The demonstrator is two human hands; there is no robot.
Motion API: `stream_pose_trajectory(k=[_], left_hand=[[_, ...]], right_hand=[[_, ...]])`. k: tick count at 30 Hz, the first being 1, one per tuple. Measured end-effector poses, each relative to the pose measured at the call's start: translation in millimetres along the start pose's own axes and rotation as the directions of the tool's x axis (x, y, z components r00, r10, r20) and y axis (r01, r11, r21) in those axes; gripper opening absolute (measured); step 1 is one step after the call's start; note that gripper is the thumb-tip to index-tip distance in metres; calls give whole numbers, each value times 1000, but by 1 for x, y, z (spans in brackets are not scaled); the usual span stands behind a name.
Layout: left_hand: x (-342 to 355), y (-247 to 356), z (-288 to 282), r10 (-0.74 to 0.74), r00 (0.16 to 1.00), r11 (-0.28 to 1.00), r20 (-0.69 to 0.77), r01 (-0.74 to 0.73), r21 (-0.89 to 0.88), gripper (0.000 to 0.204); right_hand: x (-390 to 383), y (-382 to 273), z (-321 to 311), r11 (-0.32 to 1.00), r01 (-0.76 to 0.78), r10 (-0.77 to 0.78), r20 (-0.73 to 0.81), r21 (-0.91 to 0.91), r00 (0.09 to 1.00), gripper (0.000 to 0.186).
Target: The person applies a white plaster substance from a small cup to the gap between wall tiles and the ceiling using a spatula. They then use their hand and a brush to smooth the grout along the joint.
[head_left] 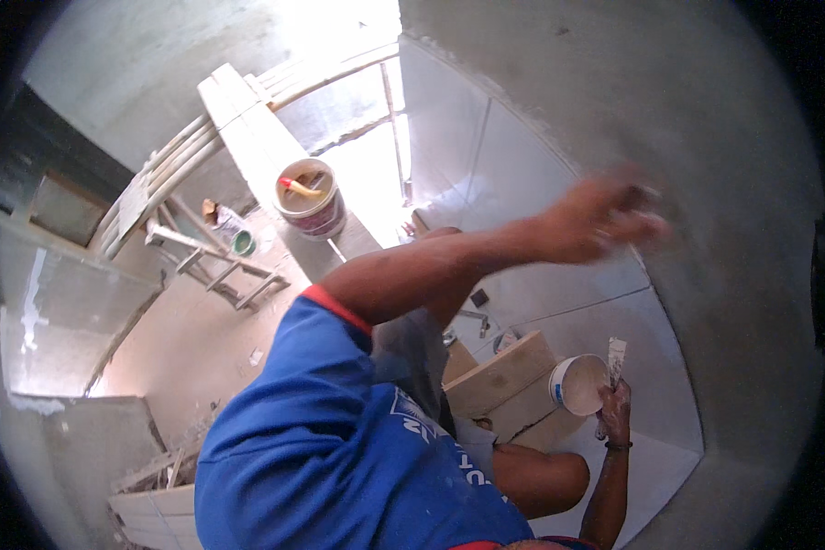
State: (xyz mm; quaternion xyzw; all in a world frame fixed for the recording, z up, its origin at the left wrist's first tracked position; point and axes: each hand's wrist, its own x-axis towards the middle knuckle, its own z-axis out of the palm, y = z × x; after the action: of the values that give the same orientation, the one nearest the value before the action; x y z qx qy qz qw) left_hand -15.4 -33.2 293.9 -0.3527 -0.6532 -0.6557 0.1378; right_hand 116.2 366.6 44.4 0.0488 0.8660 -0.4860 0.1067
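Note:
My left arm stretches across to the wall, where my left hand (605, 220) is smeared by motion near the top edge of the pale wall tiles (559, 257). Its fingers are too blurred to tell whether they hold anything. Lower down, my right hand (616, 412) is closed around a putty knife (617, 354), its blade pointing up and coated with pale paste. The same hand is against the rim of a small white tub (559, 389), which has pale material inside and sits at the end of the planks by my knee.
A larger bucket (313, 220) holding a red-and-yellow-handled tool (301, 189) stands on a long plank (247, 128). Wooden planks (500, 378) lie beside my leg. Below at left are a wooden trestle (215, 270), a green-rimmed bucket (243, 243) and bamboo poles (179, 156).

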Motion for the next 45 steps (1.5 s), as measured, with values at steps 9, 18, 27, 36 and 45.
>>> stream_pose_trajectory(k=[9, 18, 27, 36, 45], left_hand=[[-341, -56, -169, -674, 146, 482, -724, 830, -281, 27], [-404, -75, -175, -733, -69, 197, -676, 930, -309, 26], [-269, -88, -182, -658, 433, 587, -616, 808, -59, 23], [-99, -37, 17, -340, 910, 828, 238, 170, 534, 18], [-235, -156, 226, -482, 495, 863, 723, 127, 488, 20]], right_hand=[[23, 13, 29, 983, -130, 157, 229, -129, 961, 34], [3, 99, 65, 985, 10, 17, 150, -173, 989, 29], [-58, 152, 134, 968, -246, 250, -235, 47, 939, 27], [-73, 173, 179, 957, -288, 268, -325, -14, 907, 35], [-85, 211, 186, 897, -118, 285, -354, 425, 891, 40]])
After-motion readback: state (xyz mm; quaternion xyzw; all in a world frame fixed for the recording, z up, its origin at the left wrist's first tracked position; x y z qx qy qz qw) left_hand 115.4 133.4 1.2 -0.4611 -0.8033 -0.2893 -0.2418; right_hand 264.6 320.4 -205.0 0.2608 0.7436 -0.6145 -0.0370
